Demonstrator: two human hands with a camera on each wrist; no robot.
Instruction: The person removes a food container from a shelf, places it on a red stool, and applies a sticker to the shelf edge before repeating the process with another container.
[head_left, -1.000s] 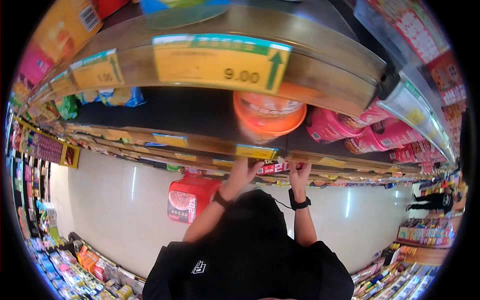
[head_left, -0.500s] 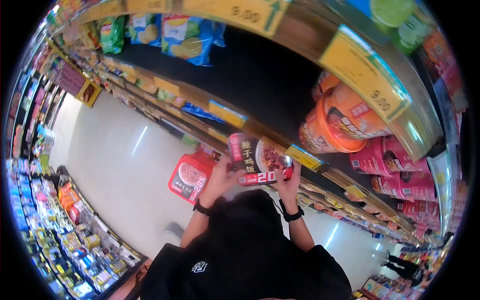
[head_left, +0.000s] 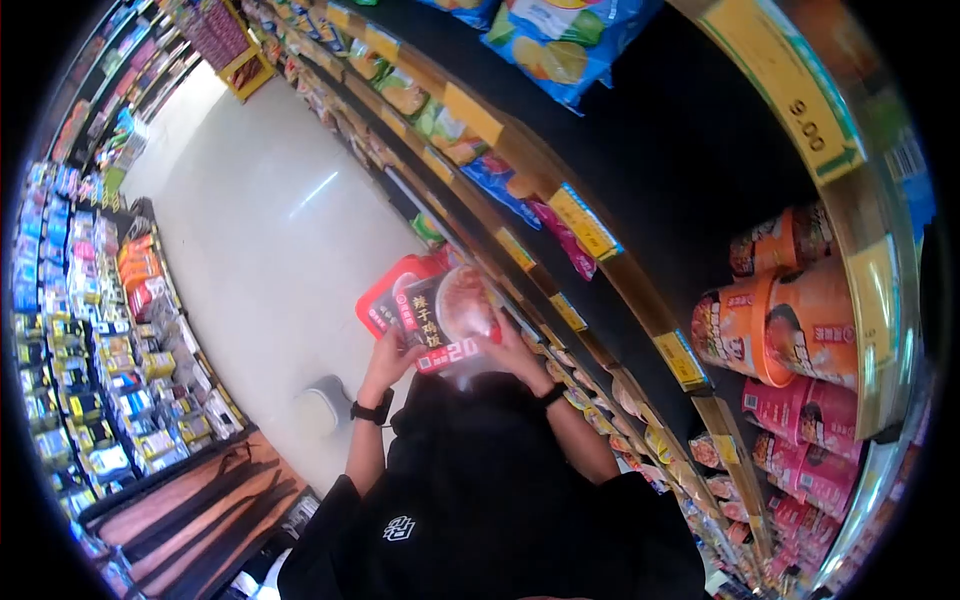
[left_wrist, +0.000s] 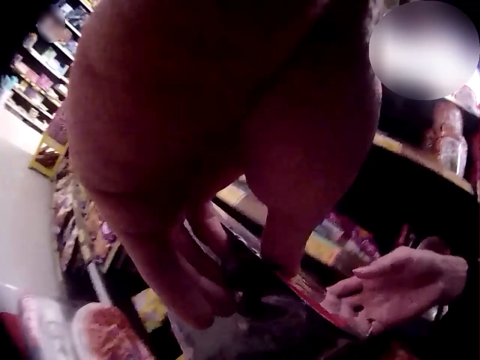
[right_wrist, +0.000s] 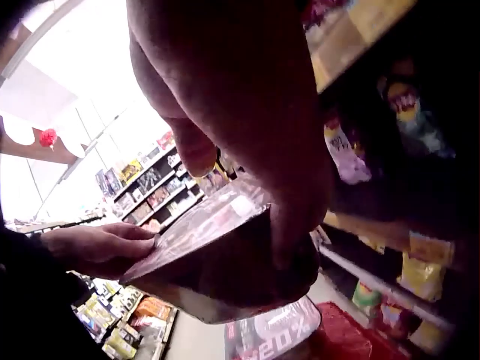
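In front of my body, both hands hold a boxed rice meal (head_left: 433, 318), a dark flat pack with red edges, white lettering and a food picture on its face. My left hand (head_left: 393, 362) grips its left lower edge. At the opposite side, my right hand (head_left: 517, 352) holds the right edge; the right wrist view shows its fingers over the box's rim. Behind the held pack, a red box (head_left: 402, 268) is partly hidden by it. The right wrist view also shows a pack printed "20%" (right_wrist: 277, 330) beneath the held box.
Shelves run along the right, with price tags (head_left: 815, 125), blue chip bags (head_left: 555, 45), orange tubs (head_left: 735, 325) and pink tubs (head_left: 815, 405). Left lies a pale floor (head_left: 250, 215), then racks of small packages (head_left: 110, 360). A shoe (head_left: 325, 403) shows on the floor.
The boxed rice meal has come from the shelf edge toward my body, held in both hands, and now overlaps the red box. The view has turned along the aisle, shelves now to the right.
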